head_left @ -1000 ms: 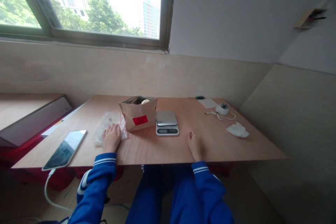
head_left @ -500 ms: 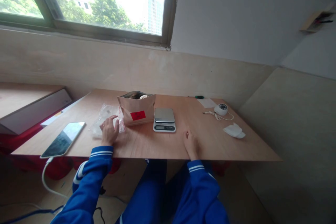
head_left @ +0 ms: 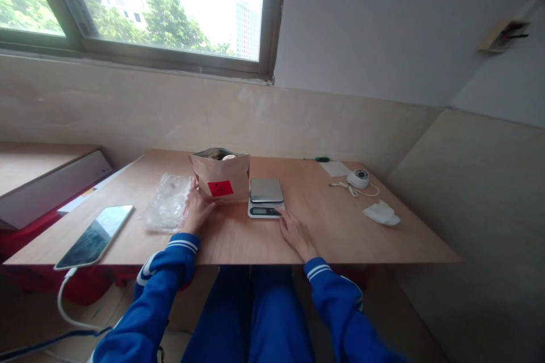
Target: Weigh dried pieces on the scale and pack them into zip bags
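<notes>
A brown paper pouch (head_left: 232,178) with a red label stands upright on the table, its top gaping; pale items show in the mouth. My left hand (head_left: 198,208) is at the pouch's lower left corner, thumb along the front and fingers by the side, spread rather than closed. To the right of the pouch sits a white kitchen scale (head_left: 266,190) with a bare metal plate. My right hand (head_left: 297,233) reaches to the scale's front panel, a fingertip on its buttons. It holds nothing, and its fingers are partly stretched. The display's reading is too small to tell.
A clear plastic bag (head_left: 168,207) lies left of my left hand, and a phone (head_left: 96,236) with a charging cable at the table's left edge. On the right are a white round device (head_left: 357,178) with a cord, crumpled tissue (head_left: 382,213), paper (head_left: 335,168) and a green-handled screwdriver (head_left: 322,159).
My left hand has moved right, off the plastic bag and onto the pouch's corner. My right hand has come forward and left from the bare tabletop to the scale's buttons.
</notes>
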A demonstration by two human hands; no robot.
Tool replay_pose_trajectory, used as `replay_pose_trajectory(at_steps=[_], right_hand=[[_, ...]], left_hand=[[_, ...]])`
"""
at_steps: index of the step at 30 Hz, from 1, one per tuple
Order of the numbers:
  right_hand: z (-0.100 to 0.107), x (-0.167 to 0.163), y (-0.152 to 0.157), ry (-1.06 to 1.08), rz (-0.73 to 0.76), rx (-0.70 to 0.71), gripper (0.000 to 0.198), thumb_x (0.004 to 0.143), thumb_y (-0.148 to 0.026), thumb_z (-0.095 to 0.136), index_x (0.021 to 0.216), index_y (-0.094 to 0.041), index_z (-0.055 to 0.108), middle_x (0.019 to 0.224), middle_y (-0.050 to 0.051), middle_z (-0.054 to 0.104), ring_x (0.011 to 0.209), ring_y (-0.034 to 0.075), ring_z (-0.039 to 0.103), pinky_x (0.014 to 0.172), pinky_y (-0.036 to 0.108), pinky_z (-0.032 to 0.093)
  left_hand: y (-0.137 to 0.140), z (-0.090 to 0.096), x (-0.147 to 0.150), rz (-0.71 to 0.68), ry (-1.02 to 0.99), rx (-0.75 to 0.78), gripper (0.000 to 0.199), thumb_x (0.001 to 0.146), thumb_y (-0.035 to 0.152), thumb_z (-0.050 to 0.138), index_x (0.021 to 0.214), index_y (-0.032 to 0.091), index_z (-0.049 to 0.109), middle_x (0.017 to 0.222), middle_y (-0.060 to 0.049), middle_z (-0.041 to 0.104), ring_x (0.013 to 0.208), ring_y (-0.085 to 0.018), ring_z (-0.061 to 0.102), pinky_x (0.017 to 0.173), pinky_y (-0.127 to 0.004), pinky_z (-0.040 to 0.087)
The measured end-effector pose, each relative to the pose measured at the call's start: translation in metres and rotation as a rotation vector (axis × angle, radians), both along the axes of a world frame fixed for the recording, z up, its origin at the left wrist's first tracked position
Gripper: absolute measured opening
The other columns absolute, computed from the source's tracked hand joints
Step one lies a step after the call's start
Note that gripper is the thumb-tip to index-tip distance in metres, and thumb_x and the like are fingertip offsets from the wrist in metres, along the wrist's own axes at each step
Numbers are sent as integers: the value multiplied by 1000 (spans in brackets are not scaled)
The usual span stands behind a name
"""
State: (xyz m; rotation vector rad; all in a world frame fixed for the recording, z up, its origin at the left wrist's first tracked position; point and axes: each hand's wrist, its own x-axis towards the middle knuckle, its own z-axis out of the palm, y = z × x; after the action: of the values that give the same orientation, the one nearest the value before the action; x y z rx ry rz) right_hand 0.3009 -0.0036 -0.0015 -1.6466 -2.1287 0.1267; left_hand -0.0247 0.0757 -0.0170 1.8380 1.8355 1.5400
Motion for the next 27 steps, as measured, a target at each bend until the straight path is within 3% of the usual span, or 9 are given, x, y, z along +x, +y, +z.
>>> replay_pose_trajectory(at_steps=[5,8,15,20,23,27], right_hand=[[5,-5,4,-63,13,-80,44,93,-20,39,133,-35,50,110,2,68,86,18,67,67,25,47],[9,-8,4,-106,-14,-142,46,94,-20,39,135,-36,49,106,3,71,88,20,68,70,26,47],[14,-20,4,-148,-130,-209,46,94,-15,35,132,-33,53,100,6,74,85,21,70,71,27,47],[-1,-6,7,193,-139,-78,44,93,-20,34,129,-30,57,104,4,73,86,18,68,73,25,48],[-13,8,14,541,-343,127,45,92,-26,29,124,-19,60,108,10,71,93,20,66,77,29,49],[-22,20,20,777,-562,185,46,91,-34,29,113,-11,63,80,10,69,71,22,63,65,32,47]], left_hand=[[14,-5,-4,95,78,-98,103,59,40,78,142,14,23,135,-20,40,129,-39,39,105,-57,34],[17,-9,-4,121,86,-54,92,64,37,73,139,14,27,132,-18,41,127,-38,40,104,-56,35],[24,-23,-7,38,23,30,88,64,40,74,135,12,28,131,-19,41,127,-36,41,105,-54,36],[25,-24,-10,-22,-41,41,84,65,42,74,132,15,31,129,-17,45,125,-34,44,104,-52,40],[23,-23,-10,-57,-99,34,81,66,41,74,130,17,32,127,-15,47,122,-32,48,103,-52,41],[21,-21,-10,-95,-167,39,79,65,37,75,129,18,34,124,-13,50,119,-31,51,104,-52,41]])
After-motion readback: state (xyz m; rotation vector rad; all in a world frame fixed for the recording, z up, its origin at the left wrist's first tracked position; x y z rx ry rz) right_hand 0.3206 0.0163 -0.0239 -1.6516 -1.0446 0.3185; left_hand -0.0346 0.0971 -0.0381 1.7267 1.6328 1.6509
